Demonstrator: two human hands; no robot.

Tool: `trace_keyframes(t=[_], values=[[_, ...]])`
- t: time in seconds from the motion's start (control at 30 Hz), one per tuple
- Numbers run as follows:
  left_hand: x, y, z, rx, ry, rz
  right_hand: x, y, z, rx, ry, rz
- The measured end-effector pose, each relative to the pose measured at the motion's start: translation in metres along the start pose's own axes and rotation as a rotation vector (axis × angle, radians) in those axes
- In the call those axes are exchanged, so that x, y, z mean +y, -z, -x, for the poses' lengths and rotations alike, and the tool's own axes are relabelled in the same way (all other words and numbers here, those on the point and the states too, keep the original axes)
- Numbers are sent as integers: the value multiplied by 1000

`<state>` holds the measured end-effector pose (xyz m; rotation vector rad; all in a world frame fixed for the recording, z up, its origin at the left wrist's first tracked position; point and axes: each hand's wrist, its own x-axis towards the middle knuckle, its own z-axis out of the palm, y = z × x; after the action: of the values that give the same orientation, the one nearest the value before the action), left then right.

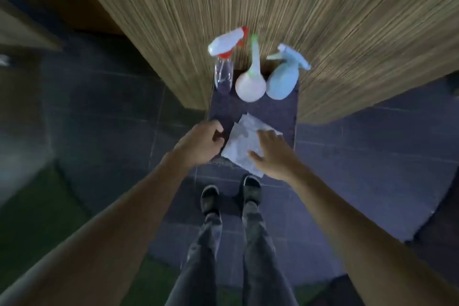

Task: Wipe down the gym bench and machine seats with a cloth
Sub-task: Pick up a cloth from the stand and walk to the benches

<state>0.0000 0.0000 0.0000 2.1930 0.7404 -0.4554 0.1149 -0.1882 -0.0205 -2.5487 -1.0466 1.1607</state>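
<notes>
Both arms reach forward from the lower corners of the frame toward the centre. The right hand (270, 154) lies over the near right part of a pale cloth (242, 136), fingers spread and fairly straight, thumb out to the left; it covers the cloth, though blur hides whether it presses on it. The left hand (201, 143) sits just left of the cloth with its fingers curled inward at the cloth's left edge; whether it pinches the fabric or only closes beside it cannot be told.

The cloth lies crumpled on a dark stool top (250, 109) in the middle of the frame. At the far end of that surface, above the cloth, three spray bottles stand in a row: a clear bottle with a red and white trigger (224, 67) on the left, a white round bottle with a green neck (250, 83) in the middle, and a light blue bottle (283, 79) on the right, the last two touching.

Behind them a reed screen (273, 2) fills the upper frame. Below the hands, two dark shoes (250, 187) stand on dark floor tiles (360, 156), with green turf (37, 211) at lower left.
</notes>
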Motion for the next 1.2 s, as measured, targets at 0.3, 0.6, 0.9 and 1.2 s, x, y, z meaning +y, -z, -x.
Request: trace_keyframes(t=[0.3,0.6,0.9,1.2], values=[[-44,-77,-46,122,54,-163,39,-92,-88,299,177,328],[-48,-85,-33,231,59,-71,48,-100,-87,518,309,398],[-31,-88,-35,283,76,14,55,-88,-93,283,482,419],[-30,-103,-33,328,66,58,63,-104,-107,500,572,249]])
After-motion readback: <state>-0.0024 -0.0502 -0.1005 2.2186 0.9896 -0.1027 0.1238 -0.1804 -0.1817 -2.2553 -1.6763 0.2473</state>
